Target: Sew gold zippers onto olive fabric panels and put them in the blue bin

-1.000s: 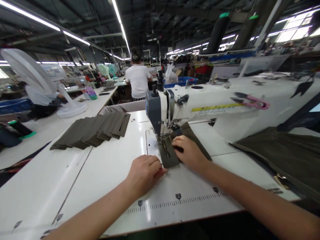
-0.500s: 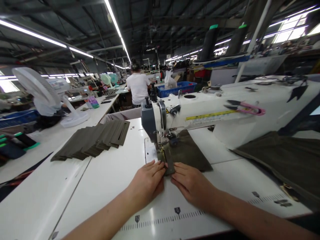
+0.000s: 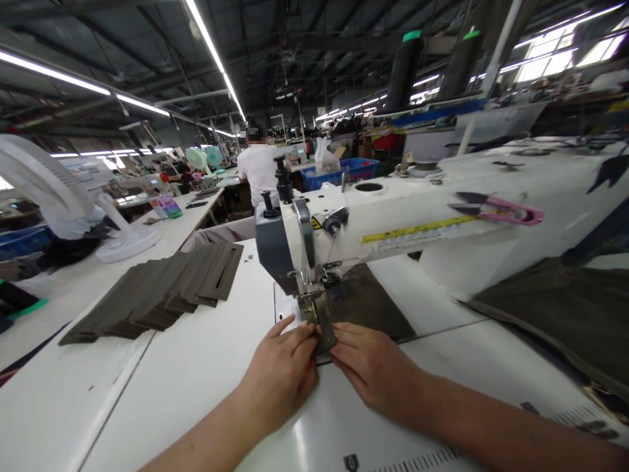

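A dark olive panel with a brass-coloured zipper along it lies at the needle area of a white sewing machine. My left hand is closed on the panel's near left edge, its index finger stretched towards the needle plate. From the right, my right hand presses its bunched fingertips against the panel's other edge. A larger olive fabric piece spreads flat under the machine arm. The fingertip undersides are hidden.
A fanned stack of slotted olive panels lies on the left of the table. Pink-handled thread snips rest on the machine arm. More dark fabric lies at right. A white fan and a seated person are beyond.
The head view has shifted forward and a little to the right. Both hands stay on the panel near the needle; the left index finger now stands further apart from the other fingers.
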